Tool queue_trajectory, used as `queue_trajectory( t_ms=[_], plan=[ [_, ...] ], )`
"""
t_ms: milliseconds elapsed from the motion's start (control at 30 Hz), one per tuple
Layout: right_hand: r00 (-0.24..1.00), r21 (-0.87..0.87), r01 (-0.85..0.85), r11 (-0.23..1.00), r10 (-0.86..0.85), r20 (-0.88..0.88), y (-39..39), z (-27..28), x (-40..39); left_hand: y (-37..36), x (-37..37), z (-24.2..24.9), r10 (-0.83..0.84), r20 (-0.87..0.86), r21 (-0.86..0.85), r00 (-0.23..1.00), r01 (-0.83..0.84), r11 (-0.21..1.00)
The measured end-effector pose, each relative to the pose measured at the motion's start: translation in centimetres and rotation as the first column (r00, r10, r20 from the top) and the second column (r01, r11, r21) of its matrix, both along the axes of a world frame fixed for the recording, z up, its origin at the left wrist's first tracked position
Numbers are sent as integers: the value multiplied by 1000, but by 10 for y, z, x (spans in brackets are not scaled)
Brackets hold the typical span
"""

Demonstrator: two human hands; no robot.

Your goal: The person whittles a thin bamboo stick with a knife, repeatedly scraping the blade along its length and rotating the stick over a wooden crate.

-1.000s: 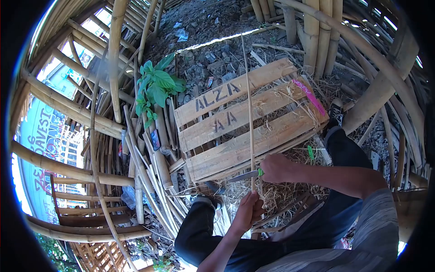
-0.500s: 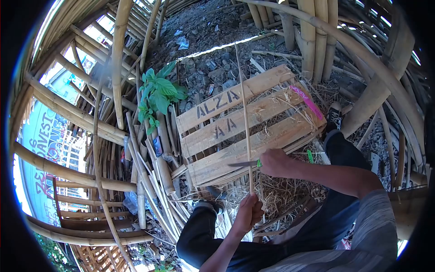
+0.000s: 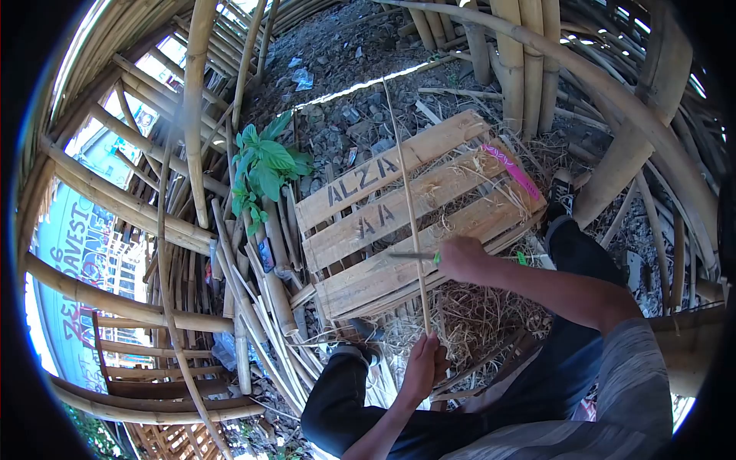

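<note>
My left hand point(image 3: 424, 368) is closed round the lower end of a long thin bamboo strip point(image 3: 409, 192), which slants up and away over a wooden crate. In my right hand point(image 3: 462, 262) is a knife point(image 3: 412, 255) with a green-marked handle, its fingers wrapped round the grip. The blade lies across the strip a short way above my left hand; whether it cuts in cannot be seen. Beneath both is the slatted wooden crate point(image 3: 360, 263), stencilled with dark letters and littered with pale shavings. A pink strip point(image 3: 512, 170) lies on its right side.
Dry shavings point(image 3: 479, 330) cover the ground between my legs. A leafy green plant point(image 3: 268, 165) grows left of the crate, near split bamboo pieces point(image 3: 264, 337). Thick bamboo poles point(image 3: 529, 69) stand at the back right, and a bamboo lattice point(image 3: 130, 307) encloses the left side.
The view has shifted slightly. The strip's far end has swung a little left, and my right hand with the knife has moved slightly up along the strip. Both hands keep their hold.
</note>
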State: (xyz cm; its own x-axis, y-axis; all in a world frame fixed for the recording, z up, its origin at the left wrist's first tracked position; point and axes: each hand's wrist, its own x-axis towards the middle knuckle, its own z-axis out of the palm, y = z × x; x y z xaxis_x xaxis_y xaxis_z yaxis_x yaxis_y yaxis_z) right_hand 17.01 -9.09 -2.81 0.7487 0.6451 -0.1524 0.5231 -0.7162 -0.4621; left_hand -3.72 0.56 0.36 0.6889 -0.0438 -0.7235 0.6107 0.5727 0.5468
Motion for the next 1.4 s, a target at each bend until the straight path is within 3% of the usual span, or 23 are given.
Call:
queue_trajectory(
  t_ms=[100, 167, 233, 300, 367, 400, 467, 567, 600, 667, 767, 867, 1000, 1100, 1167, 1233, 1267, 1300, 1333, 1367, 1400],
  plan=[
    [999, -61, -3, 998, 0, -45, -7, 14, 1, 3, 2, 3, -19, 4, -73, 1000, 20, 997],
    [991, -102, -115, 988, 107, -81, -2, 10, -25, 12, 5, 4, -15, -4, -130, 1000, 15, 991],
    [957, -54, -274, 960, 267, -109, 2, 8, -48, 23, 8, 1, -5, -40, -326, 999, -9, 945],
    [959, -49, -276, 960, 273, -72, 2, 13, -35, 23, 6, 1, -3, -39, -362, 999, -11, 932],
    [980, -21, -189, 982, 190, 52, 0, 18, -10, 23, 7, 0, 16, -19, -517, 1000, -24, 856],
    [992, -22, -121, 992, 121, 26, 5, 12, -13, 23, 8, 0, 14, -10, -519, 1000, -17, 855],
    [994, 33, -114, 993, 113, 8, 4, 12, -28, 27, 6, -1, 82, 46, -758, 996, -19, 652],
    [993, 102, -114, 988, 114, 2, 0, 16, -27, 16, -2, 3, 114, 86, -827, 990, 7, 563],
    [985, 33, -169, 985, 167, 45, -3, 21, -19, 12, -2, 2, 115, 93, -852, 989, 19, 523],
    [969, -45, -232, 972, 235, 73, -4, 16, -18, 11, 2, -1, 110, 56, -818, 992, -17, 575],
    [993, 45, -97, 994, 94, 74, 6, -2, -18, 19, 9, -13, 95, 75, -742, 993, -8, 670],
    [998, 18, -48, 999, 48, -38, 12, -4, -20, 21, 13, -10, 31, 77, -362, 997, -1, 932],
    [972, 36, -158, 987, 161, -171, 7, -1, -20, 19, 15, -10, 54, 78, -238, 996, -34, 971],
    [916, 78, -240, 968, 253, -311, 5, 0, -23, 29, 16, -13, 56, 92, -365, 994, -19, 931],
    [877, 80, -262, 962, 272, -396, 5, 3, -27, 34, 16, -12, 80, 118, -542, 990, -4, 840],
    [894, 124, -370, 921, 389, -222, 3, 5, -32, 34, 17, -7, 112, 72, -589, 991, -48, 807],
    [894, 126, -370, 920, 390, -222, 3, 3, -30, 35, 17, -8, 136, 83, -761, 987, -25, 649],
    [935, 140, -270, 953, 294, -199, 3, -1, -26, 36, 17, -8, 163, 88, -890, 983, 4, 456],
    [965, 155, -166, 974, 193, -178, 2, -6, -20, 35, 15, -8, 162, 86, -890, 983, 2, 456],
    [965, 155, -162, 974, 189, -180, 1, -13, -8, 33, 12, -7, 164, 77, -918, 983, 6, 396],
    [988, 147, -33, 989, 55, -146, 0, -18, 9, 32, 12, -6, 162, 72, -942, 984, 14, 335]
  ],
)
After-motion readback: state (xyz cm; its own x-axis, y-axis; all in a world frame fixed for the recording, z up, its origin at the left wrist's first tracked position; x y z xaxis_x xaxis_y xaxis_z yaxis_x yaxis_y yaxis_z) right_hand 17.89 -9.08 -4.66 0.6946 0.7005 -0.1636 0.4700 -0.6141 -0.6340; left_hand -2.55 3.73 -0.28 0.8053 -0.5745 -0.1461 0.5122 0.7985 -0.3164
